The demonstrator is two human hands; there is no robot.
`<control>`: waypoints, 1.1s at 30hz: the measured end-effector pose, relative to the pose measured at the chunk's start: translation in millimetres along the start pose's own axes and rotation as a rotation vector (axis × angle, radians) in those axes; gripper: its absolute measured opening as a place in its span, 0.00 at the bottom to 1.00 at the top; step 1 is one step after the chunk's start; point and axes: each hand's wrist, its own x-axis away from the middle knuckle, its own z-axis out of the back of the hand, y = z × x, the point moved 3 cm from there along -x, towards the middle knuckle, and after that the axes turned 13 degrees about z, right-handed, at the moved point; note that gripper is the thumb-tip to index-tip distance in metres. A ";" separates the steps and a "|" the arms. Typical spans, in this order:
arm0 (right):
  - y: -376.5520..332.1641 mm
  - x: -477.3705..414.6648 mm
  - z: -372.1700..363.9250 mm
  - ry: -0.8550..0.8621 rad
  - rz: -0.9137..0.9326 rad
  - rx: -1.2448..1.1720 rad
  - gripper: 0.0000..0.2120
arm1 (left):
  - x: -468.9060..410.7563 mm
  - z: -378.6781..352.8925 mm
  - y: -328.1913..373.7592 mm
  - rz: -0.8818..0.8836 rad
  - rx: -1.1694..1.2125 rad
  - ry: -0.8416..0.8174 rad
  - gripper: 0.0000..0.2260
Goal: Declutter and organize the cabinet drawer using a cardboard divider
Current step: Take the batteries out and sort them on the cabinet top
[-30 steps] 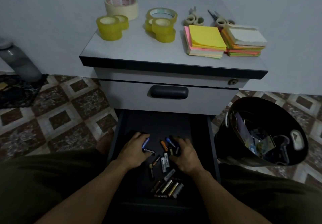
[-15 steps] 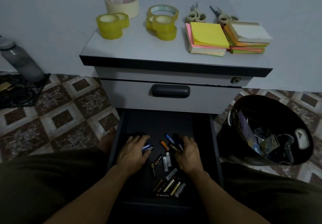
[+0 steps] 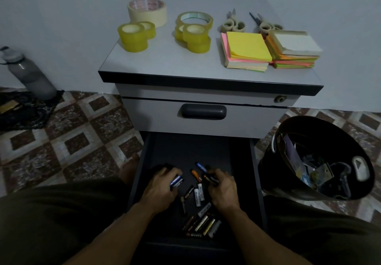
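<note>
Both hands have curled since a second ago, when they lay flatter over the pile. At lower centre of the frame, the left hand wraps fingers and thumb round blue and black batteries, whose labelled ends poke out past the fingertips toward the middle. The right hand pinches dark batteries at its fingertips. Loose batteries, orange, blue and white, lie between the hands and in a row below, all on the floor of the dark open drawer.
</note>
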 end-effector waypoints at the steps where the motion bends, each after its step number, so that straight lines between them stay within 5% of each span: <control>1: -0.4 0.4 0.0 -0.008 0.005 -0.002 0.18 | -0.4 0.4 1.1 -0.015 -0.012 0.008 0.15; 6: 2.1 1.1 -0.7 0.060 -0.029 -0.056 0.14 | -3.1 1.0 5.0 0.009 -0.050 0.005 0.08; 16: 7.3 1.6 -1.5 0.143 -0.195 -0.336 0.12 | -6.4 0.1 10.6 0.065 -0.041 -0.040 0.12; 33: -9.0 8.3 9.4 0.148 -0.193 -0.426 0.10 | -0.7 8.6 10.2 0.308 0.473 -0.064 0.09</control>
